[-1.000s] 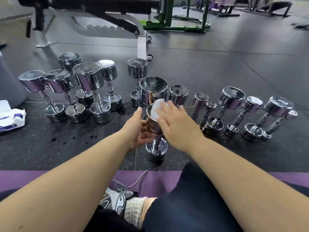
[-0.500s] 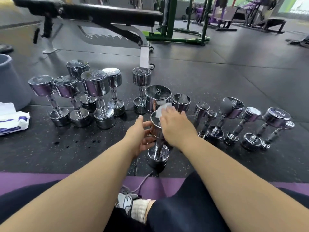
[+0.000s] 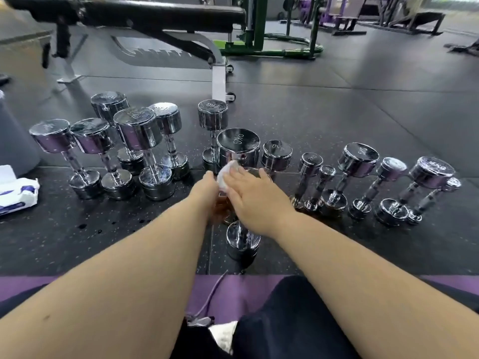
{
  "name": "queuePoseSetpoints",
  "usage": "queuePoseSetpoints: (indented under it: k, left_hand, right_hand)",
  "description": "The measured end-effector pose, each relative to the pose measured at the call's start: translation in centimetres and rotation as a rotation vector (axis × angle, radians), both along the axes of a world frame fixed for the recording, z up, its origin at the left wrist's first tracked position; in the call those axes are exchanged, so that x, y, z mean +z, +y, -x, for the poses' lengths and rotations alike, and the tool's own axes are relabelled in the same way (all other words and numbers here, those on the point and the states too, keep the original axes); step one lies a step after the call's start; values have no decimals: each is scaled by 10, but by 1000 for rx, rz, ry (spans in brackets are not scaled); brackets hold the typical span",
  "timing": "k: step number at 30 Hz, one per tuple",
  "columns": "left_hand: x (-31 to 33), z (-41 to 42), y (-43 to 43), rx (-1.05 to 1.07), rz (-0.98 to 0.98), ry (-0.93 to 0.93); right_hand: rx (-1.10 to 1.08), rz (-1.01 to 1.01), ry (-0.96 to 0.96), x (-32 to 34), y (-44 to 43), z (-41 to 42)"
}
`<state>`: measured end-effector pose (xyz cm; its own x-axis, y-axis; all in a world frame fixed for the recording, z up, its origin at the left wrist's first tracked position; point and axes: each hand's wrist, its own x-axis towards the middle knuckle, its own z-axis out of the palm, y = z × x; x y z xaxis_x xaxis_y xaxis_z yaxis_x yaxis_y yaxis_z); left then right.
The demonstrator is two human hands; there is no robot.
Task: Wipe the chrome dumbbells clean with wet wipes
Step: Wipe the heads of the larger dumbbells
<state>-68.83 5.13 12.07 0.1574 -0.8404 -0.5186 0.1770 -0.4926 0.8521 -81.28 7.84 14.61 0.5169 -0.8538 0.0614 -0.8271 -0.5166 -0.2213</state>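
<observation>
The dumbbell (image 3: pixel 243 240) being cleaned is stood on end at the centre of the frame, its lower head on the floor and its upper head hidden under the hands. It is judged heavy and rigid, and its polished chrome slick when damp, so it is best steadied at the upper head or taken by the handle rather than by the smooth faces. The wet wipe (image 3: pixel 228 174), soft and limp, is pressed onto the upper head by the right hand (image 3: pixel 255 200), whose fingers are laid out flat. The left hand (image 3: pixel 206 191) is set against the side of that head; whether its fingers wrap round it cannot be told.

Behind, other dumbbells (image 3: pixel 138 136) are stood in a row from centre left to centre right. A pack of wipes (image 3: pixel 18 191) lies at the left edge. The rubber floor (image 3: pixel 337 120) is dark, speckled and spotted with drips – grippy, probably – with a purple mat (image 3: pixel 228 288) below and a bench (image 3: pixel 155 14) across the top.
</observation>
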Motion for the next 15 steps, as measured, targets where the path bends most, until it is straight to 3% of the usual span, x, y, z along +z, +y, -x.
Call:
queuePoseSetpoints:
  k: [4,7,12,15]
  left_hand:
    - [-12,-5,-1,-36,-24,112]
    - [-15,-5,-6,-35,8,121]
    - [-20,2,-9,28,46,91]
    - [-18,5,-8,42,52,89]
  right_hand:
    - [-5,-50,-168,1,13,34]
    - [-138,-54,-95,4,-18,30]
    - [-8,36,-65,-4,15,9]
    - [-98,-21,-86,4,16,36]
